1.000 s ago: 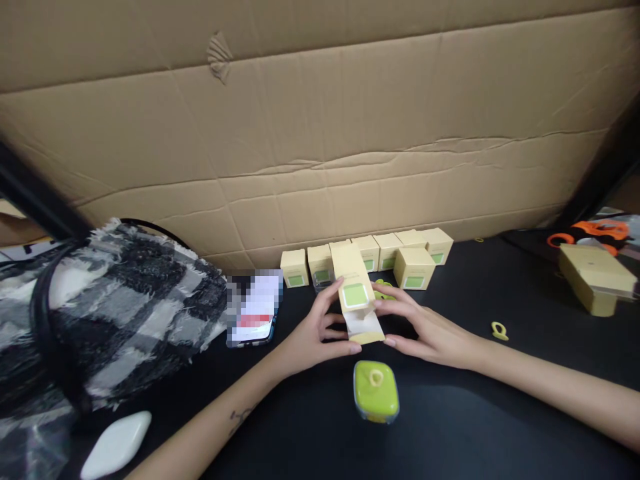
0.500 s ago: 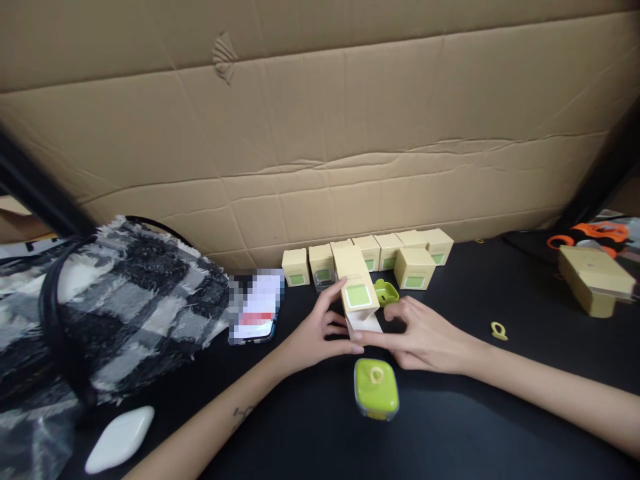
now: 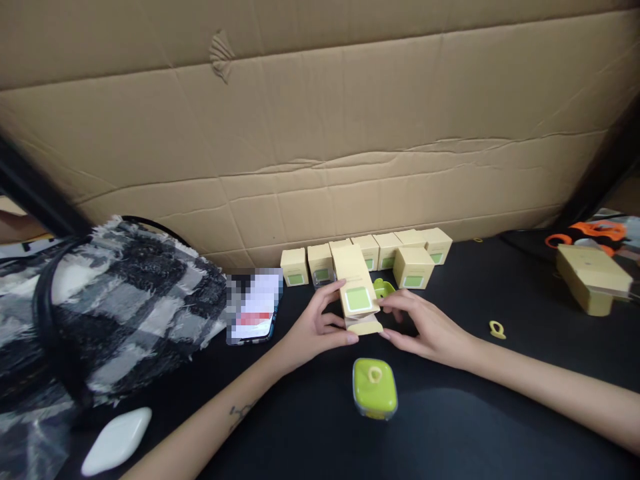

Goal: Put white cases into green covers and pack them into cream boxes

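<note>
A pale yellow cardboard box (image 3: pixel 356 273) with a green square on its side is tilted, its near end towards me. My left hand (image 3: pixel 320 327) grips it along the left side, fingers behind and thumb below. My right hand (image 3: pixel 425 327) pinches at its right edge, index fingertip by the side and thumb at the corner of the end flap (image 3: pixel 365 328). The flap is partly folded in. In front of both hands stands a small clear container with a green lid (image 3: pixel 375 387) and a yellow ring on top. Behind my right fingers lies a green bear-shaped piece (image 3: pixel 383 289).
Several similar boxes (image 3: pixel 414 268) stand in a row by the cardboard wall (image 3: pixel 320 120). At left are a phone (image 3: pixel 257 303), a checked bag (image 3: pixel 150 293) and a white rounded object (image 3: pixel 117 440). At right lie a yellow ring piece (image 3: pixel 497 329), another box (image 3: pixel 590 277) and orange-handled scissors (image 3: pixel 600 231).
The box's end flap has swung up from hanging open to partly closed. My right index finger has moved from the flap up to the box's right edge.
</note>
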A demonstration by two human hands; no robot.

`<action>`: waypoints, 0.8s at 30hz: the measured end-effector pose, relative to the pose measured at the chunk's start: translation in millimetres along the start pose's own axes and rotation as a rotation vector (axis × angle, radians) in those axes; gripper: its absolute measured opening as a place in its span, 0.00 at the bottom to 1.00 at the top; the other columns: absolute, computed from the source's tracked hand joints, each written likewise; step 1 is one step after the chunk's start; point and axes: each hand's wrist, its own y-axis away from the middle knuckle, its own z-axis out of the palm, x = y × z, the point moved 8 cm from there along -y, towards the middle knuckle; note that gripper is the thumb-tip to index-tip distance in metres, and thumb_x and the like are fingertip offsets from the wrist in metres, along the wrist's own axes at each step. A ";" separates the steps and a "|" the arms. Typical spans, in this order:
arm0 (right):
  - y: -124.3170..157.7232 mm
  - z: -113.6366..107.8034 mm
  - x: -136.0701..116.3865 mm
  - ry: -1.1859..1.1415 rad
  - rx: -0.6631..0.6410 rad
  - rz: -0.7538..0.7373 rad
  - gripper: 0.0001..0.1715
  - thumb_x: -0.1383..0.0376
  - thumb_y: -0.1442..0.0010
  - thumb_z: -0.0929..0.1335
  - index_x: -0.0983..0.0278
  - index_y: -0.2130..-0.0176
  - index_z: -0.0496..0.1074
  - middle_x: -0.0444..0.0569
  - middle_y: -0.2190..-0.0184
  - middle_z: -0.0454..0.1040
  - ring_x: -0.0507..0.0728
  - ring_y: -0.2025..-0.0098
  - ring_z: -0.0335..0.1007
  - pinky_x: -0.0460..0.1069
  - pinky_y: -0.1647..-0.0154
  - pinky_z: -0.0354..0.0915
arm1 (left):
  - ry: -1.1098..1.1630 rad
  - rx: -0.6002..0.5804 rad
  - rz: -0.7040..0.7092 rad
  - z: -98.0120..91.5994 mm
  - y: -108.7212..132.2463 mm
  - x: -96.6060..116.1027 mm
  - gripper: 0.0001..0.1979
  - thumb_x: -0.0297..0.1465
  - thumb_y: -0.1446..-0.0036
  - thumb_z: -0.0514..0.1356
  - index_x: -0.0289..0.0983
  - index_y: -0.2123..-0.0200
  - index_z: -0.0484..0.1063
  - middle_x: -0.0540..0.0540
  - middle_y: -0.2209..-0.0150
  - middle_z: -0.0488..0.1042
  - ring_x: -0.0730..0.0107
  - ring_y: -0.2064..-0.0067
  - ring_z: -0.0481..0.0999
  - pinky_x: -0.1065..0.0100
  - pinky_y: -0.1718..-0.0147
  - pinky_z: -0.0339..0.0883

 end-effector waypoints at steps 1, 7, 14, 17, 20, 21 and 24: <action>-0.5 -0.7 0.7 -0.013 0.006 0.003 0.19 0.64 0.35 0.63 0.64 0.46 0.58 0.48 0.66 0.67 0.54 0.68 0.66 0.49 0.68 0.69 | 0.003 -0.011 -0.003 0.1 -0.2 -1.0 0.39 0.24 0.55 0.70 0.55 0.44 0.59 0.47 0.40 0.60 0.73 0.61 0.76 0.67 0.61 0.71; -0.9 -3.9 -9.2 0.013 0.012 -0.095 0.09 0.67 0.33 0.62 0.60 0.53 0.65 0.48 0.66 0.67 0.54 0.66 0.65 0.49 0.67 0.67 | -0.014 -0.041 -0.013 -0.6 0.5 -5.0 0.39 0.23 0.56 0.70 0.54 0.45 0.59 0.47 0.42 0.60 0.74 0.61 0.76 0.68 0.62 0.71; -0.9 -7.2 -11.1 0.062 0.045 -0.102 0.09 0.66 0.34 0.63 0.61 0.53 0.67 0.48 0.66 0.68 0.55 0.66 0.66 0.49 0.66 0.67 | -0.033 -0.051 0.008 -0.8 0.0 -3.4 0.38 0.23 0.54 0.70 0.54 0.45 0.57 0.47 0.43 0.61 0.74 0.60 0.75 0.68 0.62 0.70; -1.0 -7.2 -10.4 0.055 0.053 -0.102 0.09 0.64 0.34 0.64 0.61 0.53 0.67 0.48 0.67 0.69 0.55 0.66 0.67 0.50 0.67 0.67 | -0.048 -0.045 0.023 -1.4 0.1 -3.3 0.34 0.25 0.52 0.69 0.54 0.46 0.59 0.48 0.43 0.62 0.76 0.62 0.75 0.67 0.60 0.69; -1.0 -6.9 -8.3 0.033 0.052 -0.079 0.09 0.64 0.34 0.63 0.61 0.53 0.66 0.48 0.66 0.71 0.55 0.66 0.68 0.50 0.66 0.68 | -0.071 -0.042 0.038 -1.0 0.4 -3.2 0.31 0.27 0.50 0.68 0.53 0.47 0.60 0.49 0.44 0.63 0.77 0.62 0.74 0.66 0.60 0.69; -1.2 -6.9 -7.4 0.024 0.052 -0.065 0.09 0.64 0.34 0.63 0.61 0.53 0.66 0.48 0.66 0.72 0.55 0.66 0.69 0.50 0.66 0.69 | -0.080 -0.040 0.044 -0.8 0.6 -3.3 0.30 0.27 0.50 0.68 0.52 0.47 0.61 0.49 0.44 0.63 0.77 0.62 0.74 0.66 0.59 0.68; -2.3 -7.2 -6.6 0.001 0.045 -0.039 0.10 0.63 0.33 0.63 0.63 0.52 0.65 0.48 0.66 0.74 0.55 0.66 0.71 0.50 0.66 0.69 | -0.109 -0.040 0.067 -0.8 0.9 -3.7 0.28 0.29 0.49 0.67 0.52 0.47 0.61 0.49 0.45 0.63 0.76 0.62 0.74 0.65 0.59 0.69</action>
